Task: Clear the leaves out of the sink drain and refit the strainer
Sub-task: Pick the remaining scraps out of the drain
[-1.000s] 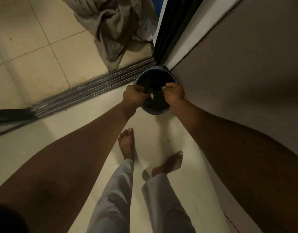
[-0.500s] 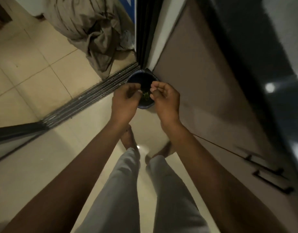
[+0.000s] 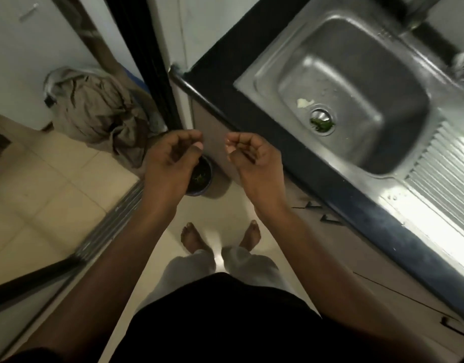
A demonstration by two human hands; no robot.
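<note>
— Head view, frame centre: what are the hands doing?
— Both are raised side by side with a gap between them. The left hand [image 3: 170,163] has its fingers loosely curled inward, nothing visible in it. The right hand [image 3: 254,159] is curled the same way, fingertips glistening wet, also gripping nothing that shows.
— And the sink?
— Upper right: a brushed stainless steel sink [image 3: 272,61], a rounded rectangular basin with a ribbed draining board at its lower right, set into a dark tabletop [image 3: 220,74]. The round metal drain [image 3: 322,121] sits low in the basin; crumpled green leaves [image 3: 321,124] lie on its lower half. Whether a strainer is fitted there, I cannot tell. A pale scrap [image 3: 303,102] lies just beside the drain, up and left.
— Anything under the hands?
— A small round dark bin [image 3: 203,176] on the pale floor, partly hidden by the left hand, with green bits inside. At left, a crumpled beige cloth [image 3: 100,113] is heaped on the glossy floor tiles.
</note>
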